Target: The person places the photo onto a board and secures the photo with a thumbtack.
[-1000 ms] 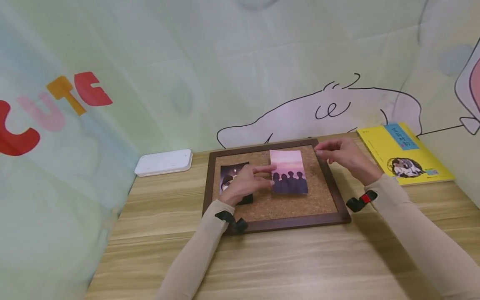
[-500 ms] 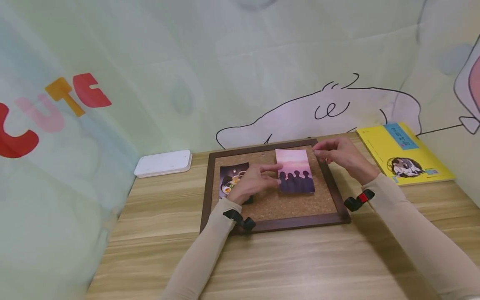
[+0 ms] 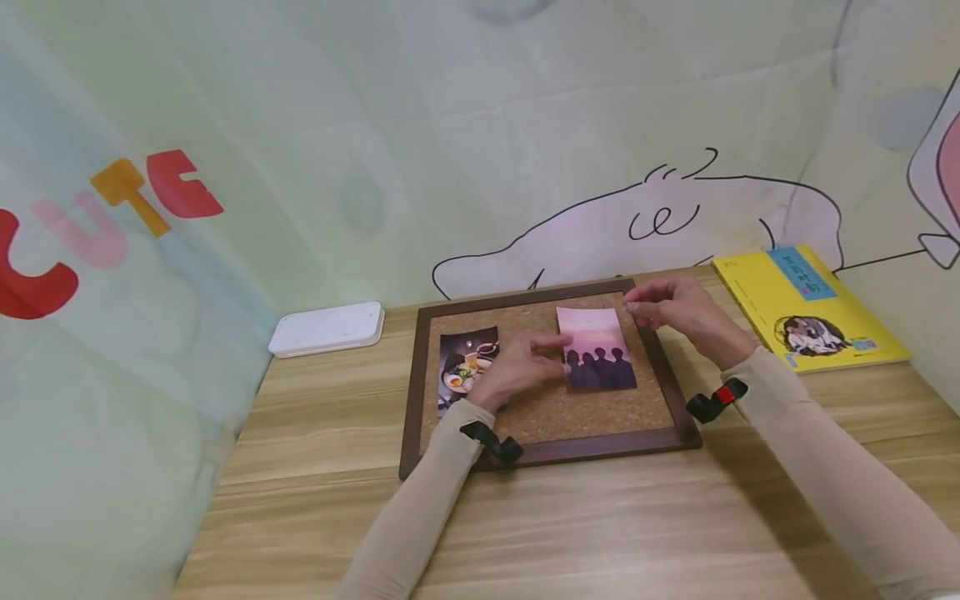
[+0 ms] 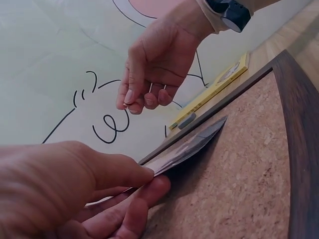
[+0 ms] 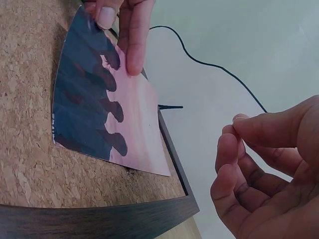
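Observation:
My left hand (image 3: 517,367) pinches the left edge of a pink and purple photo (image 3: 600,350) with silhouettes of people. In the left wrist view the photo bends and stands off the corkboard (image 4: 249,164), throwing a shadow on it. A second photo, of food (image 3: 461,375), lies on the board's left part, partly behind my left hand. Over the board's upper right corner, my right hand (image 3: 678,308) has thumb and forefinger pinched together, other fingers curled. A tiny brownish speck shows at those fingertips in the left wrist view; it looks like a pin, but is too small to name surely.
A dark wooden frame (image 3: 600,446) edges the corkboard on the wooden table (image 3: 637,525). To the right lies a yellow book (image 3: 810,308). At the back left is a flat white box-like object (image 3: 327,329). A printed curtain (image 3: 360,150) closes off the back and sides.
My left hand has moved the pink photo to the right and slightly toward me, uncovering more of the food photo. My right hand has shifted only slightly left.

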Demonstrator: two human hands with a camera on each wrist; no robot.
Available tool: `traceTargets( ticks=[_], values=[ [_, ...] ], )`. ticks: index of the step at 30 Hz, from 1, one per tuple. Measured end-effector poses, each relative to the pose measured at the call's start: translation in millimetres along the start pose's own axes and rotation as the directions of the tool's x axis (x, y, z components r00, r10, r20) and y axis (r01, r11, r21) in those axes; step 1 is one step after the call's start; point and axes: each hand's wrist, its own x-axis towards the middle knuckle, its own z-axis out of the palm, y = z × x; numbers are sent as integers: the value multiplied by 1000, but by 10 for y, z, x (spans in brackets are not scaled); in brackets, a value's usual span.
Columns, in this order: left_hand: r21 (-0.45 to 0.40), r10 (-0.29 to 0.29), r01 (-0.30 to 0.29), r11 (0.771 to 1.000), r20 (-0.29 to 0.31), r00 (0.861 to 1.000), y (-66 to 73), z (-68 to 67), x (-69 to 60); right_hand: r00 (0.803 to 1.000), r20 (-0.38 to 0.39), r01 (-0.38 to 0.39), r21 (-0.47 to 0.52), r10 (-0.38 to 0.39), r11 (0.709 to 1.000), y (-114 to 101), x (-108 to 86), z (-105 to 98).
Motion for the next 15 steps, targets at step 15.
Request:
traceTargets(
  ticks=[15],
  values=[
    [151, 85, -80, 985, -33, 996, 5, 99, 40, 999, -3, -44, -6, 44, 999, -8, 25, 24]
  ],
)
